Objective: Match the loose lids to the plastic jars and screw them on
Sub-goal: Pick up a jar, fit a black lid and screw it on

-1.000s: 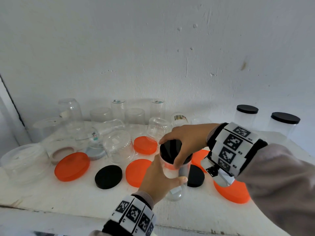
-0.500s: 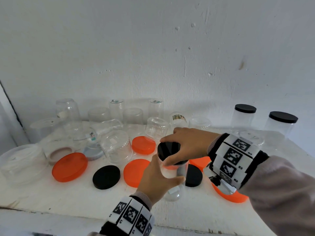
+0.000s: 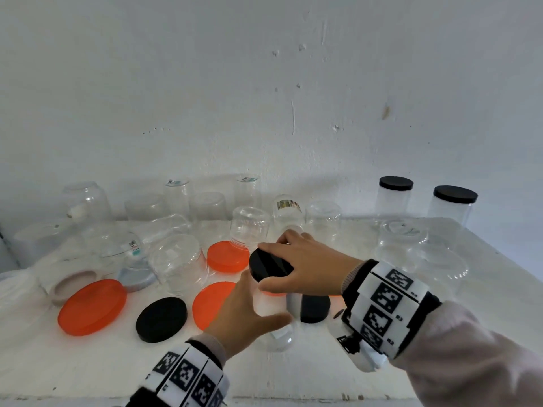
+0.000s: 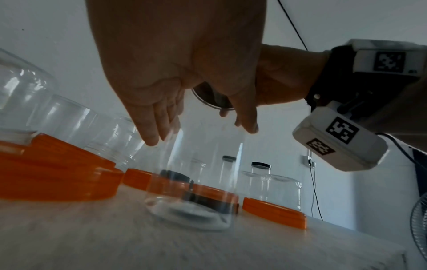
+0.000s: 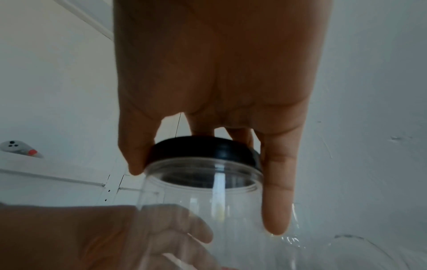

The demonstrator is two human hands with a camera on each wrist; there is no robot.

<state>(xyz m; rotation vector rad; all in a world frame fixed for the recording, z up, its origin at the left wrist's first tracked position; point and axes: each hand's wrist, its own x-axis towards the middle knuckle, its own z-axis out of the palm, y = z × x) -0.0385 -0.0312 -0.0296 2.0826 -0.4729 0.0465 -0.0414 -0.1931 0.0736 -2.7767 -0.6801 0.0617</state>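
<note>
A tall clear plastic jar (image 3: 276,336) stands near the table's front, tilted slightly left. My left hand (image 3: 258,304) grips its body, thumb on the near side. In the right wrist view those fingers show through the jar (image 5: 203,204). A black lid (image 3: 274,267) sits on the jar's mouth. My right hand (image 3: 264,265) pinches the lid's rim from above, between thumb and fingers. The right wrist view shows the lid (image 5: 203,149) seated over the jar's threads. In the left wrist view the jar (image 4: 191,191) rests on the table.
Loose lids lie around the jar: orange ones (image 3: 92,306) (image 3: 211,304) (image 3: 227,257) and black ones (image 3: 161,318) (image 3: 314,308). Several upturned clear jars (image 3: 179,262) crowd the back and left. Two black-capped jars (image 3: 395,198) (image 3: 454,207) stand back right. The table's front edge (image 3: 293,374) is close.
My right hand has turned on the black lid, its wrist swinging toward me. The jar's top leans a little further left. The left hand keeps its grip.
</note>
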